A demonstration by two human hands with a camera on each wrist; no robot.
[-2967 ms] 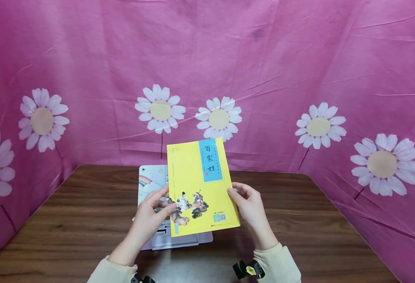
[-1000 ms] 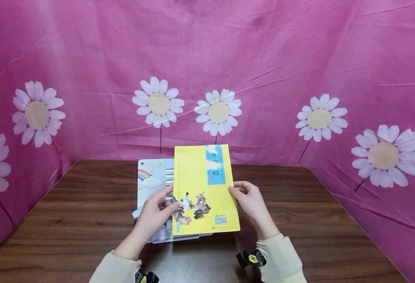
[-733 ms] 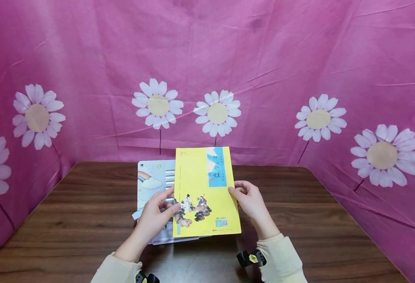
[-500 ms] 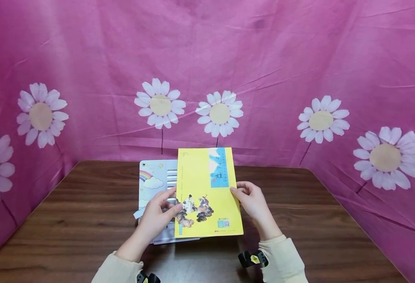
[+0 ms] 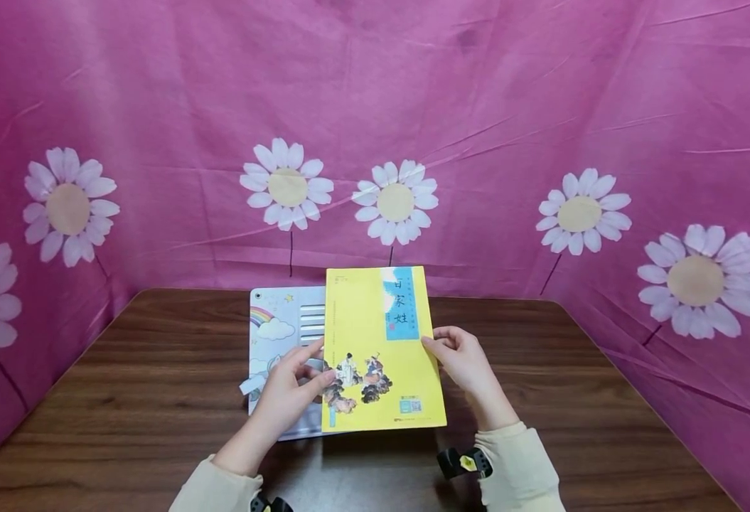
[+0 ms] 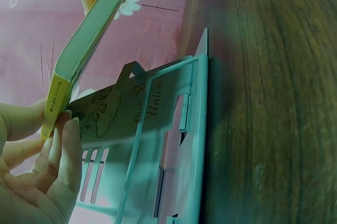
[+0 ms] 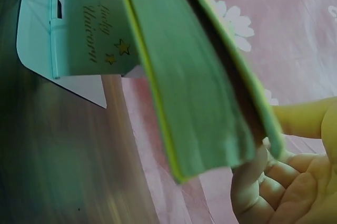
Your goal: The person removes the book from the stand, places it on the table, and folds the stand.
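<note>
A yellow paperback book (image 5: 362, 320) with a blue title panel is held up above the table, cover towards me in the head view. My left hand (image 5: 288, 391) pinches its spine side, thumb on the cover and fingers behind. On the opposite edge, my right hand (image 5: 467, 366) pinches the cover between thumb and fingers. The right wrist view shows a narrow dark gap between the page block (image 7: 184, 76) and the cover on the thumb side. Behind the book stands a pale book stand (image 5: 275, 313) with rainbow and unicorn prints, its right part hidden.
Brown wood-grain table (image 5: 573, 412) lies beneath. The stand's lower ledge and wire-like bar (image 6: 138, 145) show in the left wrist view. A light tab (image 5: 251, 385) sticks out at the stand's left side. A pink cloth (image 5: 477, 92) with white daisies hangs around the table.
Both hands have carried the book to the right, uncovering more of the stand's slots. Compared with three seconds ago, the book is also less tilted. Each hand keeps its hold.
</note>
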